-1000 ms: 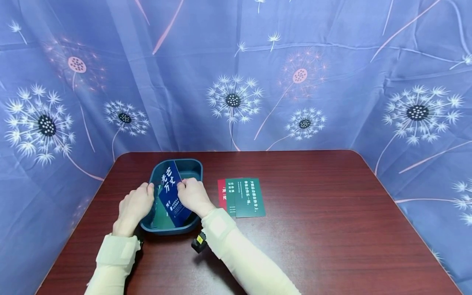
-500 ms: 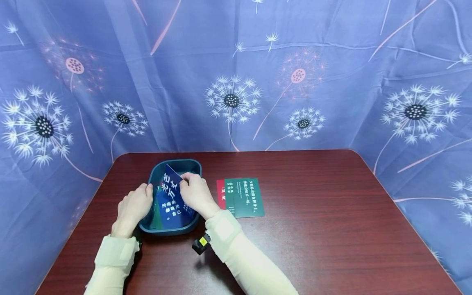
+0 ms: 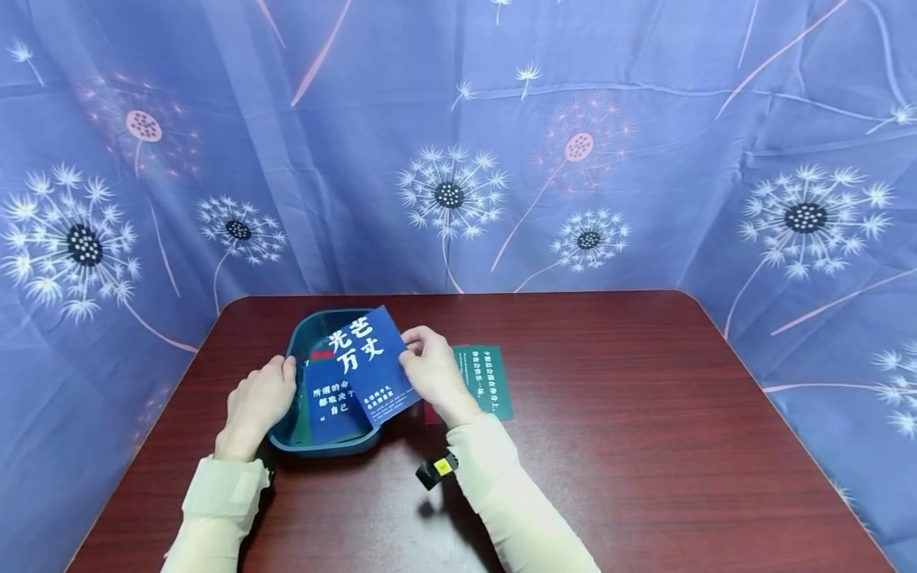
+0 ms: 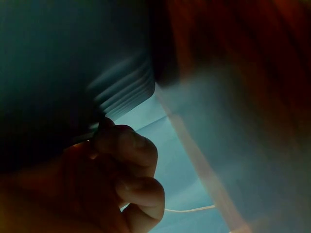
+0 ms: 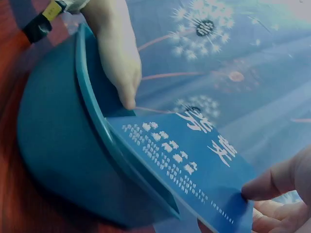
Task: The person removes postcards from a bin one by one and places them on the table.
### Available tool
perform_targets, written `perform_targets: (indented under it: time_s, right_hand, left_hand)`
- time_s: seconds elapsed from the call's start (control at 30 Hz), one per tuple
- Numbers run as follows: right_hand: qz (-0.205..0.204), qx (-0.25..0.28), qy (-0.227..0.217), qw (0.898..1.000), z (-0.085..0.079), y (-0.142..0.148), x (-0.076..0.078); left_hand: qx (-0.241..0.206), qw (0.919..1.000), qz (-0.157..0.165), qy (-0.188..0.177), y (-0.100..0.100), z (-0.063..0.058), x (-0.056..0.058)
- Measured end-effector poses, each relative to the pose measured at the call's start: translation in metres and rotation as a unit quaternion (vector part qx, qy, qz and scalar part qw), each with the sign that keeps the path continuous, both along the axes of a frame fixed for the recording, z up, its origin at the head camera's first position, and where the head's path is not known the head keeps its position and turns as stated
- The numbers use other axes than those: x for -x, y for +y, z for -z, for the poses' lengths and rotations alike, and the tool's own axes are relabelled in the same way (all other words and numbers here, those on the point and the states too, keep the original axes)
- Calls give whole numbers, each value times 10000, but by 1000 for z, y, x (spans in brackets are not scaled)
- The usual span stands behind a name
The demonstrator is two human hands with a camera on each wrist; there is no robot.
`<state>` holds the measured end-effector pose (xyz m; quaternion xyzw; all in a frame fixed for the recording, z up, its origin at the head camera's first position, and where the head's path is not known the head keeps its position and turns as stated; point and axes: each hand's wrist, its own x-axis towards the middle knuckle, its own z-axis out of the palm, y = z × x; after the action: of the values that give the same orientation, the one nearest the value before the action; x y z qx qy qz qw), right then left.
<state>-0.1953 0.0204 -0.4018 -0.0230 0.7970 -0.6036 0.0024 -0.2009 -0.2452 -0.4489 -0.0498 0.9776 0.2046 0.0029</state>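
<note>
My left hand (image 3: 261,402) grips the left rim of a dark teal plastic basin (image 3: 324,452); in the left wrist view its curled fingers (image 4: 141,150) are against the basin's dark wall (image 4: 121,80). With thumb and fingers my right hand (image 3: 438,374) pinches the right edge of a dark blue card (image 3: 390,358) with white characters. This card is tilted above the basin's right side, and in the right wrist view it (image 5: 194,160) reaches over the basin's rim (image 5: 92,97). Inside the basin lie another blue card (image 3: 333,414), a green card (image 3: 299,426) and something red (image 3: 322,355).
On the brown wooden table (image 3: 630,446), right of the basin, a green card (image 3: 494,382) lies partly over a red card (image 3: 432,415), both partly covered by my right hand. A blue dandelion-print curtain (image 3: 358,143) stands behind the table and along its sides.
My right hand has lifted the blue card up and rightward out of the basin, uncovering another blue card below. The left hand still holds the rim.
</note>
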Motion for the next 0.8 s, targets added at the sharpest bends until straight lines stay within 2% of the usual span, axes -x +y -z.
perform_targets:
  time_s: [0.27, 0.5, 0.8]
  right_hand:
    - [510, 400, -34, 9979, 4, 43, 2]
    - [803, 1221, -542, 9878, 9, 83, 5]
    - [1106, 1487, -877, 9788, 26, 121, 10]
  left_hand:
    - [-53, 10000, 16, 15, 1, 0, -1]
    - [-32, 10000, -6, 23, 1, 0, -1]
    - [-28, 10000, -14, -34, 0, 1, 0]
